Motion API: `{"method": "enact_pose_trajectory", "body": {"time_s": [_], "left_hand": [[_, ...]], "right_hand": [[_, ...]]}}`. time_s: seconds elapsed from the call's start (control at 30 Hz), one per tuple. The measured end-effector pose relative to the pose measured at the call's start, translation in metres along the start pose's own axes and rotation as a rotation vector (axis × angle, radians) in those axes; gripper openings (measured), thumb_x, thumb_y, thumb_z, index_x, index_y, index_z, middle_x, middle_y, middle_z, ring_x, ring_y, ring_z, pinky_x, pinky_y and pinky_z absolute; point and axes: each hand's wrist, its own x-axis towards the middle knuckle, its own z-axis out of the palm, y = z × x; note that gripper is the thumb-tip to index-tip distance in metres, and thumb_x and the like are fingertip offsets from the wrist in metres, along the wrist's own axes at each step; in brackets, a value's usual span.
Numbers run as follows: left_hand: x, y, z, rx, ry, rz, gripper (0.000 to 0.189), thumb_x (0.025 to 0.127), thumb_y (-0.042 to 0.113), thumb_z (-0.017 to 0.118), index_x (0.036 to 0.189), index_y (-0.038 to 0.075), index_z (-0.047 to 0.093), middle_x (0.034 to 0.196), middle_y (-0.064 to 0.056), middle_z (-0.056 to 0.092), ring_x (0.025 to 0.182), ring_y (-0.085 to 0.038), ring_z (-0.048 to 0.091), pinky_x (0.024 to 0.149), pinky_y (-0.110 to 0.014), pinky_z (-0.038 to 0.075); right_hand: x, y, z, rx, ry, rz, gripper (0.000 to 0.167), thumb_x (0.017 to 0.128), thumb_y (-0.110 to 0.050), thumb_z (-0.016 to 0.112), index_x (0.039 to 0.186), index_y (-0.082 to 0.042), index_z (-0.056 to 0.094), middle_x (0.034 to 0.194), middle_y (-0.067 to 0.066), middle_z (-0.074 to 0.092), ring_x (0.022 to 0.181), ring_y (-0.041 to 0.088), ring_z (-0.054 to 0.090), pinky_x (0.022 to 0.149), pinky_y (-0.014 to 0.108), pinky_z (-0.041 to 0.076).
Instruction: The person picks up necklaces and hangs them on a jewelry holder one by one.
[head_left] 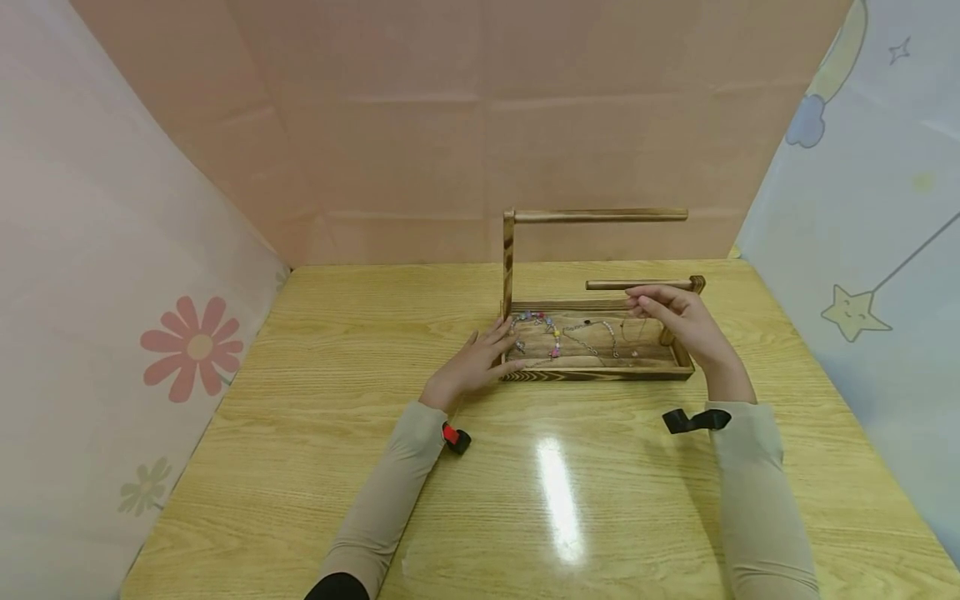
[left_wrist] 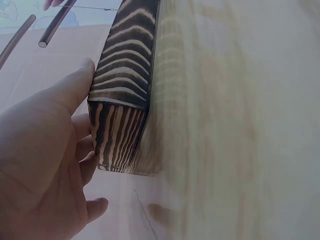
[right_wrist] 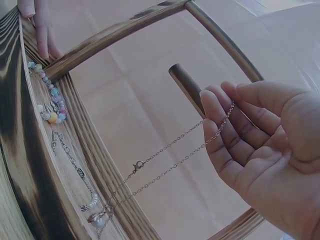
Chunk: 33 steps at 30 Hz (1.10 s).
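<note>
My right hand [head_left: 678, 325] pinches a thin chain bracelet [right_wrist: 138, 166] with a small clasp between thumb and fingertips. The bracelet hangs as a loop above the right part of a wooden jewelry stand's tray [head_left: 600, 375], close to the stand's lower bar [head_left: 607, 285]. In the right wrist view, its low end hangs beside a pearl-like charm [right_wrist: 100, 221]. My left hand [head_left: 476, 362] rests against the tray's left end. Its fingers lie spread over that end, and the thumb [left_wrist: 75, 85] touches the front side. A colorful bead bracelet [head_left: 557, 333] lies in the tray near the left fingers.
The stand's upper bar [head_left: 600, 216] runs rightward from a tall left post [head_left: 508, 267]. Its lower bar extends leftward from a short right post [head_left: 697, 285]. A silver chain bracelet with white beads [right_wrist: 75, 167] lies in the tray. The stand sits on a wood-grain table [head_left: 375, 333].
</note>
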Motion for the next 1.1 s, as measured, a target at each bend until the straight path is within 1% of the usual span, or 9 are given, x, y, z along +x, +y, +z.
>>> {"method": "enact_pose_trajectory", "body": {"time_s": [0.03, 0.27, 0.33, 0.5, 0.63, 0.73, 0.83, 0.97, 1.1], "left_hand": [[0.000, 0.000, 0.000, -0.002, 0.000, 0.000, 0.068, 0.094, 0.056, 0.035, 0.148, 0.016, 0.024, 0.157, -0.001, 0.000, 0.143, -0.017, -0.006, 0.114, -0.053, 0.001], [0.000, -0.001, -0.001, -0.015, 0.000, -0.005, 0.069, 0.094, 0.057, 0.036, 0.149, 0.016, 0.023, 0.157, 0.000, -0.001, 0.143, -0.016, -0.007, 0.114, -0.053, 0.000], [-0.001, -0.001, -0.001, -0.024, 0.002, -0.006, 0.068, 0.094, 0.056, 0.037, 0.149, 0.016, 0.023, 0.157, 0.000, -0.001, 0.143, -0.016, -0.007, 0.114, -0.052, 0.000], [-0.001, -0.001, -0.002, -0.033, 0.003, -0.002, 0.067, 0.095, 0.053, 0.039, 0.149, 0.016, 0.023, 0.157, -0.001, 0.001, 0.144, -0.020, -0.005, 0.113, -0.053, 0.000], [-0.002, -0.001, -0.001, -0.029, -0.005, 0.004, 0.067, 0.095, 0.052, 0.039, 0.149, 0.015, 0.023, 0.157, -0.002, 0.001, 0.144, -0.021, -0.004, 0.113, -0.053, 0.001], [-0.003, -0.001, -0.001, -0.033, -0.012, 0.006, 0.066, 0.096, 0.051, 0.039, 0.148, 0.015, 0.023, 0.157, -0.002, 0.000, 0.143, -0.020, -0.006, 0.114, -0.052, 0.000], [-0.003, 0.000, 0.000, -0.040, -0.012, 0.007, 0.066, 0.096, 0.050, 0.039, 0.149, 0.014, 0.023, 0.157, -0.002, 0.001, 0.143, -0.018, -0.007, 0.114, -0.052, 0.000], [-0.002, 0.001, 0.000, -0.046, -0.007, 0.010, 0.066, 0.096, 0.049, 0.040, 0.149, 0.014, 0.022, 0.157, -0.002, 0.001, 0.143, -0.019, -0.007, 0.114, -0.052, 0.001], [-0.002, 0.000, 0.001, -0.045, -0.004, 0.006, 0.066, 0.096, 0.050, 0.040, 0.149, 0.015, 0.022, 0.157, -0.002, 0.001, 0.143, -0.018, -0.007, 0.114, -0.052, 0.001]], "right_hand": [[0.001, 0.000, 0.000, -0.002, 0.002, 0.001, 0.030, 0.098, -0.011, 0.046, 0.121, 0.004, 0.056, 0.109, 0.010, 0.064, 0.093, 0.013, 0.062, 0.086, 0.019, 0.047], [0.004, -0.003, 0.002, 0.000, -0.001, -0.012, 0.032, 0.098, -0.012, 0.046, 0.122, 0.007, 0.054, 0.108, -0.003, 0.065, 0.094, 0.019, 0.061, 0.085, 0.020, 0.048], [0.005, -0.003, 0.002, -0.004, -0.003, -0.016, 0.033, 0.098, -0.012, 0.045, 0.123, 0.008, 0.052, 0.108, -0.003, 0.065, 0.094, 0.017, 0.061, 0.084, 0.020, 0.048], [0.007, -0.006, 0.005, 0.017, -0.008, -0.039, 0.035, 0.098, -0.010, 0.044, 0.125, 0.012, 0.049, 0.108, 0.001, 0.065, 0.093, 0.012, 0.061, 0.081, 0.020, 0.049], [0.009, -0.007, 0.008, 0.009, -0.004, -0.043, 0.034, 0.098, -0.010, 0.045, 0.124, 0.011, 0.051, 0.107, 0.008, 0.065, 0.093, 0.016, 0.061, 0.082, 0.021, 0.049], [0.010, -0.008, 0.010, -0.009, 0.001, -0.027, 0.034, 0.098, -0.013, 0.045, 0.123, 0.009, 0.053, 0.107, 0.008, 0.065, 0.094, 0.020, 0.061, 0.086, 0.022, 0.048], [0.012, -0.010, 0.013, -0.015, 0.001, -0.012, 0.034, 0.098, -0.015, 0.045, 0.122, 0.008, 0.053, 0.109, 0.010, 0.063, 0.096, 0.021, 0.060, 0.087, 0.020, 0.047], [0.015, -0.012, 0.017, -0.027, 0.000, 0.017, 0.036, 0.098, -0.019, 0.046, 0.123, 0.006, 0.053, 0.111, 0.015, 0.060, 0.097, 0.015, 0.059, 0.088, 0.021, 0.047], [0.019, -0.014, 0.020, -0.036, 0.017, 0.051, 0.038, 0.098, -0.023, 0.047, 0.124, 0.002, 0.054, 0.111, 0.010, 0.062, 0.098, 0.015, 0.060, 0.088, 0.021, 0.047]]}}
